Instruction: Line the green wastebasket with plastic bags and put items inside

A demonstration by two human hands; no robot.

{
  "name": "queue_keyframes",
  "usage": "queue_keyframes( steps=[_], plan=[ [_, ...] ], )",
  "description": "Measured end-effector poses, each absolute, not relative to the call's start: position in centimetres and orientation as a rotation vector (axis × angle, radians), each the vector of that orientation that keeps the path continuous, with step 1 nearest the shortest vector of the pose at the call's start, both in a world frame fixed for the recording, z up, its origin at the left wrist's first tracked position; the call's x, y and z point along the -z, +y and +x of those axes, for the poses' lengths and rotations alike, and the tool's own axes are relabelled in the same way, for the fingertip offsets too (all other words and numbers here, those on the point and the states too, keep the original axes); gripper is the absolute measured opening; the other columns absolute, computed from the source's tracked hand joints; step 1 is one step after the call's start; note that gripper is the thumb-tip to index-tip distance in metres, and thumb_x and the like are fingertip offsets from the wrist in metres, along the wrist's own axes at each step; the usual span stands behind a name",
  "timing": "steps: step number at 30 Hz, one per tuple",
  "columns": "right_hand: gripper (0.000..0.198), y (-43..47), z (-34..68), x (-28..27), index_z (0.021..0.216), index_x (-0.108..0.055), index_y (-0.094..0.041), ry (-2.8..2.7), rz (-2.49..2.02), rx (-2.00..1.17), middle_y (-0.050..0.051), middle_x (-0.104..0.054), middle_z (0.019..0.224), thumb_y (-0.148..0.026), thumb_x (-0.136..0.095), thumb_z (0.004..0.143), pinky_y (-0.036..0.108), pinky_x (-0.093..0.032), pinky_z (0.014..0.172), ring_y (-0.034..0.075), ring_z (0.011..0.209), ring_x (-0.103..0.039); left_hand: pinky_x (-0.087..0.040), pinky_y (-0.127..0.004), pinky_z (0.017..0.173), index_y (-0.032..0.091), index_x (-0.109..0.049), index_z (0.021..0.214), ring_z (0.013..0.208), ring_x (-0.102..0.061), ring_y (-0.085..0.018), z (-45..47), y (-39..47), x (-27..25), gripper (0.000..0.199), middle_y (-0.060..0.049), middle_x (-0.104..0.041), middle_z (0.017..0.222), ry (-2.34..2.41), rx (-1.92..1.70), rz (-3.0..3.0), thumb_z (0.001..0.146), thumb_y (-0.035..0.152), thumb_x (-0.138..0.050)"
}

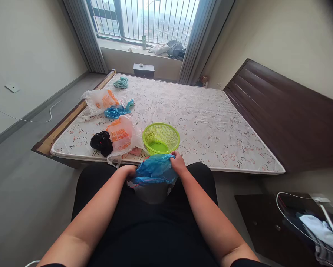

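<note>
A thin blue plastic bag [155, 168] is stretched between my two hands above my lap. My left hand [129, 172] grips its left end, fingers partly hidden by the film. At the upper right corner my right hand [178, 163] pinches the bag's edge. Just beyond the bag, a green plastic basket [161, 138] stands upright on the mattress and looks empty. Left of the basket lie a white plastic bag with orange print [123, 134] and a crumpled black plastic bag [101, 143]. Farther back are another blue plastic bag [118, 111] and a second orange-printed white bag [99, 101].
The letter-printed mattress [208, 129] spans the bed, with a dark headboard [289, 111] at right. A teal bundle [121, 82] lies near its far left corner. A dark nightstand [269, 222] with a white cable stands at lower right.
</note>
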State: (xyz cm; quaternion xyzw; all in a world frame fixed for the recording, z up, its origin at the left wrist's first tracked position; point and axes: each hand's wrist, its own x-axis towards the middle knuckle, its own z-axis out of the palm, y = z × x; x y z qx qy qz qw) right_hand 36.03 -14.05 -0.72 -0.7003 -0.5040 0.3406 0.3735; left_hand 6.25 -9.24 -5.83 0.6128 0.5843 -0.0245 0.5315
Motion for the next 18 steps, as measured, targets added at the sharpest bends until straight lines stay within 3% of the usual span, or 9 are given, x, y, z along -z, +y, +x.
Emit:
queue_keyframes(
  steps=[3, 7, 10, 13, 15, 18],
  plan=[
    [0.016, -14.2, 35.4, 0.8, 0.088, -0.058, -0.021, -1.259, -1.766, -0.973, 0.0, -0.063, 0.082, -0.026, -0.05, 0.075, 0.028, -0.043, 0.073, 0.018, 0.077, -0.056, -0.051, -0.043, 0.096, 0.021, -0.057, 0.138, 0.119, -0.063, -0.038, 6.8, -9.0, 6.9, 0.097, -0.017, -0.067, 0.129, 1.35, 0.204, 1.517, 0.046, 0.018, -0.088],
    [0.017, -14.8, 33.9, 0.9, 0.087, -0.062, -0.021, -1.349, -1.597, -1.353, -0.002, -0.062, 0.076, -0.026, -0.055, 0.073, 0.025, -0.042, 0.064, 0.014, 0.068, -0.054, -0.049, -0.035, 0.1, 0.02, -0.038, 0.152, 0.121, -0.062, -0.029, 9.0, -8.7, 6.9, 0.111, -0.012, -0.065, 0.133, 1.038, -0.14, 1.629, 0.053, 0.03, -0.088],
    [0.018, -15.3, 32.7, 0.7, 0.089, -0.064, -0.022, -1.287, -1.398, -1.675, -0.003, -0.062, 0.07, -0.028, -0.059, 0.073, 0.023, -0.042, 0.058, 0.012, 0.06, -0.054, -0.051, -0.032, 0.091, 0.014, -0.05, 0.143, 0.111, -0.066, -0.027, 10.5, -9.0, 6.7, 0.083, -0.011, -0.07, 0.122, 1.008, -0.285, 1.648, 0.069, 0.037, -0.078],
    [0.018, -15.5, 32.0, 0.3, 0.089, -0.063, -0.022, -1.198, -1.315, -1.818, -0.006, -0.056, 0.061, -0.028, -0.062, 0.072, 0.021, -0.037, 0.051, 0.01, 0.051, -0.047, -0.051, -0.033, 0.083, 0.014, -0.068, 0.114, 0.098, -0.069, -0.028, 11.2, -9.3, 6.8, 0.043, -0.009, -0.075, 0.1, 1.112, -0.254, 1.696, 0.079, 0.039, -0.066],
    [0.017, -15.5, 31.7, 0.1, 0.087, -0.064, -0.021, -1.224, -1.295, -1.827, -0.007, -0.054, 0.061, -0.026, -0.063, 0.072, 0.02, -0.033, 0.049, 0.008, 0.049, -0.043, -0.05, -0.034, 0.085, 0.016, -0.072, 0.101, 0.097, -0.069, -0.03, 11.3, -9.2, 7.1, 0.031, -0.009, -0.076, 0.094, 1.201, -0.211, 1.742, 0.079, 0.037, -0.067],
    [0.016, -15.4, 31.7, -0.2, 0.088, -0.065, -0.021, -1.263, -1.301, -1.816, -0.006, -0.056, 0.064, -0.025, -0.062, 0.072, 0.019, -0.031, 0.05, 0.008, 0.052, -0.042, -0.048, -0.036, 0.091, 0.017, -0.072, 0.103, 0.104, -0.068, -0.033, 11.0, -8.6, 7.4, 0.031, -0.014, -0.075, 0.103, 1.352, -0.179, 1.741, 0.077, 0.032, -0.07]
  ],
)
